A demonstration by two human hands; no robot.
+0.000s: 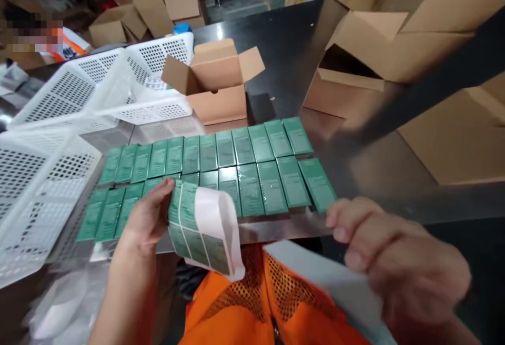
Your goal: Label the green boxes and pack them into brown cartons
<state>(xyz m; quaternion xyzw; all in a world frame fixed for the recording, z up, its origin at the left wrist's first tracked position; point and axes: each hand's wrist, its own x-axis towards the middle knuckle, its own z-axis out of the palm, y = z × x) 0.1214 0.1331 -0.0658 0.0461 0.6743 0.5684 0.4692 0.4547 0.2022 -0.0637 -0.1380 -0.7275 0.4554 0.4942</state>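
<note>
My left hand (148, 216) holds a sheet of green labels (197, 229) whose white backing curls away at its right side. It hovers at the near edge of two rows of small green boxes (221, 169) wrapped in clear film, laid flat on a shiny metal surface. My right hand (394, 261), blurred, pinches the edge of a grey-white backing sheet (327, 276) low at the right, over my orange mesh vest (256, 303).
White perforated plastic baskets (130, 82) stand at the left and back left. An open cardboard carton (215, 82) sits behind the green rows; larger cartons (394, 45) fill the right. A dark bar (434, 87) crosses the right side.
</note>
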